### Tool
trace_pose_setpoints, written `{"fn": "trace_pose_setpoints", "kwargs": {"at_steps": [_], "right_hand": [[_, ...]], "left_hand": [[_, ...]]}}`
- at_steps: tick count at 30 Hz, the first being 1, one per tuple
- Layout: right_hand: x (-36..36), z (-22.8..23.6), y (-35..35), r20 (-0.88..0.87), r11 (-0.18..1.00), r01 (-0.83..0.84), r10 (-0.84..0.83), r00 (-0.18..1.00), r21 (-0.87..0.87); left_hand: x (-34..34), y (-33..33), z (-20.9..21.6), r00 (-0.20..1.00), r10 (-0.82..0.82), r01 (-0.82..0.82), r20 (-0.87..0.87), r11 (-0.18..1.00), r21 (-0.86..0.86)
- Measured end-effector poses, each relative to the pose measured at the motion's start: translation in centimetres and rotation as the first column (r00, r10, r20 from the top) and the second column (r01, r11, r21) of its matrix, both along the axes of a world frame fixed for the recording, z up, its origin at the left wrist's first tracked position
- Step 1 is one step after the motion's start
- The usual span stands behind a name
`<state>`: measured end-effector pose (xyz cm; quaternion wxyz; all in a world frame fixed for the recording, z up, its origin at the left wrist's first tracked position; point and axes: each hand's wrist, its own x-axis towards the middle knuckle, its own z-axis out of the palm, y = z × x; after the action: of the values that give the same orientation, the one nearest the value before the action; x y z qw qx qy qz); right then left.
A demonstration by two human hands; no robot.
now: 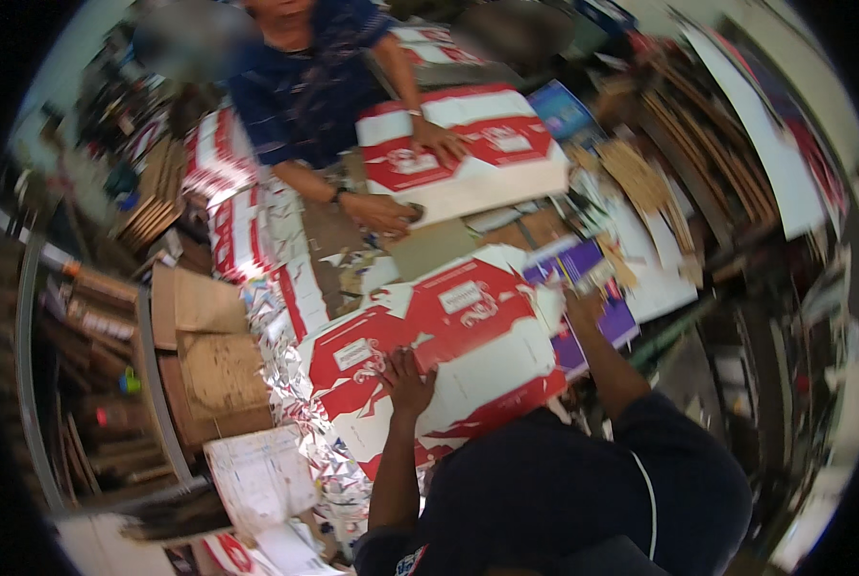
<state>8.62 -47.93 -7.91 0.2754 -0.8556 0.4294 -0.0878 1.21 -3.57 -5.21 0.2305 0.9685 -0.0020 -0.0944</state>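
My left hand point(408, 382) lies flat on a red and white printed cardboard sheet point(492, 370), fingers spread. The sheet has cut, angled edges and lies on a stack whose depth I cannot make out. At its right side is my right hand point(584, 309), next to a whitish scrap point(547, 309) and above a purple printed board point(610, 331). Its fingers are blurred, so whether they grip the scrap is unclear. Across the table, a person in a dark blue shirt presses one hand point(437, 142) on a thick stack of similar sheets point(468, 187); the other hand point(381, 213) holds a small dark object at its edge.
Shiny trimmings and paper scraps point(328, 461) pile up along the left. More red and white stacks point(228, 226) stand at the far left, near brown cardboard point(220, 374). Leaning boards point(717, 144) crowd the right, with a white sheet point(674, 278) below them.
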Motion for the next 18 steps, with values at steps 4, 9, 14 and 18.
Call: {"fn": "trace_pose_setpoints", "kwargs": {"at_steps": [4, 9, 14, 18], "right_hand": [[0.0, 1.8, 2.9, -0.133, 0.973, 0.159, -0.138, 0.982, 0.17], [0.6, 3.0, 2.9, -0.068, 0.95, 0.243, -0.235, 0.97, 0.195], [1.9, 1.8, -0.4, -0.017, 0.889, 0.413, -0.419, 0.908, 0.198], [2.3, -0.2, -4.4, 0.001, 0.896, 0.368, -0.38, 0.925, 0.247]], "left_hand": [[0.6, 0.1, 0.3, 1.0, -0.002, 0.002, -0.005, 1.0, -0.022], [0.6, 0.2, 0.0, 1.0, -0.017, 0.017, -0.024, 1.0, -0.012], [0.8, -0.2, 0.4, 0.998, -0.025, 0.025, -0.058, 1.0, -0.003], [0.8, -0.3, 0.3, 0.997, -0.041, 0.042, -0.061, 0.999, 0.007]]}}
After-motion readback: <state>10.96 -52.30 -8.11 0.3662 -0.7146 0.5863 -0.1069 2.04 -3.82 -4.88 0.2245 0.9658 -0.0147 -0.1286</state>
